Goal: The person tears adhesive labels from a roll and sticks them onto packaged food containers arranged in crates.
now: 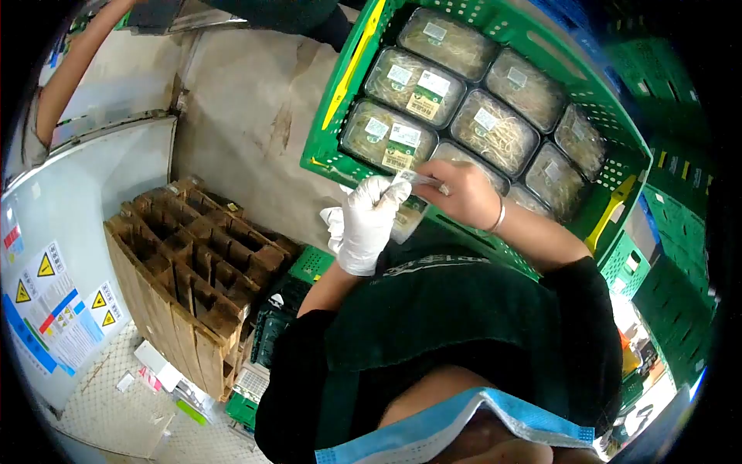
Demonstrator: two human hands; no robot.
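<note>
The left hand (366, 224), in a white glove, and the bare right hand (466, 195) meet over the near left edge of a large green crate (328, 158). The right fingers are closed on a small pale strip (418, 179), pinching it; the gloved thumb and forefinger come together at the strip's left end, though whether they grip it is hard to tell. Inside the crate, clear-lidded packs (495, 133) of pale strands sit side by side, each visible lid mostly bearing a small white label. Two packs on the left also carry a green-and-white label (426, 94). Yellow handles (353, 62) show at the crate's left and right ends. A wooden pallet (185, 263) stands to the left, beside a pale panel (69, 224) with yellow warning signs (46, 264). At the far left, another person's bare arm (73, 77) reaches upward. More green crates (672, 240) are stacked on the right.
</note>
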